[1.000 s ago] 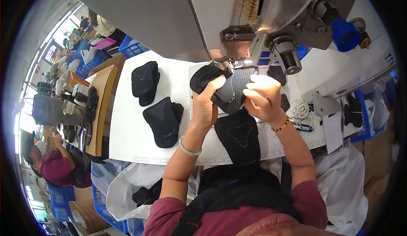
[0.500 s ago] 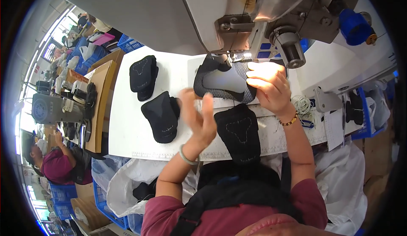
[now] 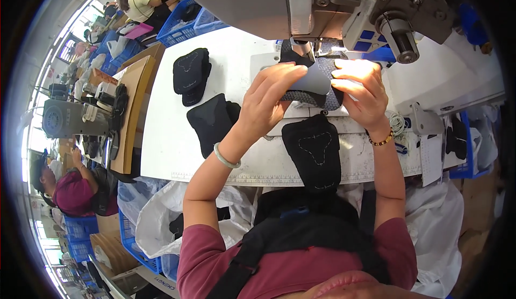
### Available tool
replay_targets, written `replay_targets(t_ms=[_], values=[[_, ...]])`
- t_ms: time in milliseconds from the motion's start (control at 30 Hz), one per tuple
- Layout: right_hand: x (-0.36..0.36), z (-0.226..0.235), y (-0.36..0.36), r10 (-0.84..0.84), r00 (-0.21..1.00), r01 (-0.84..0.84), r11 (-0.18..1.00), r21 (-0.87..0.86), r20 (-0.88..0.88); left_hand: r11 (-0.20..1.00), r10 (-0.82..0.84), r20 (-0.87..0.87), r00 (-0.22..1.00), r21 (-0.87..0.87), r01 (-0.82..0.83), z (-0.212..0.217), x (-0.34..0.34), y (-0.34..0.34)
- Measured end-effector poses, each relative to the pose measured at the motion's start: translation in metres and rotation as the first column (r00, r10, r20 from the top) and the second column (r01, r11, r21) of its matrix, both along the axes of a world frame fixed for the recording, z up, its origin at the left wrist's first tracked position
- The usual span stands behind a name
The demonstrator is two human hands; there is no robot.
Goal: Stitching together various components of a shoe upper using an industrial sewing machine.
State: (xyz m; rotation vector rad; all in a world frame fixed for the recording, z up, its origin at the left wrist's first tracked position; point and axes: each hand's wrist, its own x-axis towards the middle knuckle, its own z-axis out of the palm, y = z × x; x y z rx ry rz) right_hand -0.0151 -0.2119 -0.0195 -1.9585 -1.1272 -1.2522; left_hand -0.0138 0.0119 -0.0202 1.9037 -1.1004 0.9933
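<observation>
Two bare hands meet at one piece, a curved fabric part in grey and black, at the upper centre of the frame, under the head of your sewing machine. Your left hand reaches in from the lower left, its fingers long and close together over the part's left side; you cannot tell from here whether the thumb grips beneath. Your right hand holds the right edge with fingers bent in over it. With one hand on each side, the part is probably steadied and spread flat near the metal presser foot, where the lamp's glare falls. The two hands likely sit to the sides so that the fingertips are clear of the needle area. At the left of the white table lie an upper black stack and a lower black stack; a stitched black piece overhangs the near edge at lower centre, perhaps placed there for easy reach, apart from the working spot.
</observation>
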Motion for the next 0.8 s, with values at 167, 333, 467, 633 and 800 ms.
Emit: replay_targets(t_ms=[167,333,467,633,800], values=[[0.002,-0.001,-0.001,-0.009,1.0,0.009,1.0,0.022,0.003,0.983,0.095,0.124,0.988,0.145,-0.113,0.011,-0.003,0.0],[0.002,0.002,-0.002,0.008,1.0,-0.007,0.999,0.032,-0.027,0.948,0.11,0.309,0.945,0.253,-0.193,0.015,-0.003,-0.006],[-0.002,0.007,-0.007,0.016,0.997,-0.016,1.0,0.001,-0.08,0.958,0.076,0.274,0.959,0.246,-0.146,0.024,-0.008,-0.009],[-0.003,0.009,-0.012,0.004,0.991,-0.01,0.999,-0.043,-0.133,0.962,0.061,0.283,0.957,0.239,-0.132,0.026,-0.006,-0.011],[0.001,0.009,-0.013,-0.003,0.989,-0.002,0.999,-0.034,-0.148,0.964,0.067,0.291,0.954,0.229,-0.138,0.029,0.001,-0.01]])
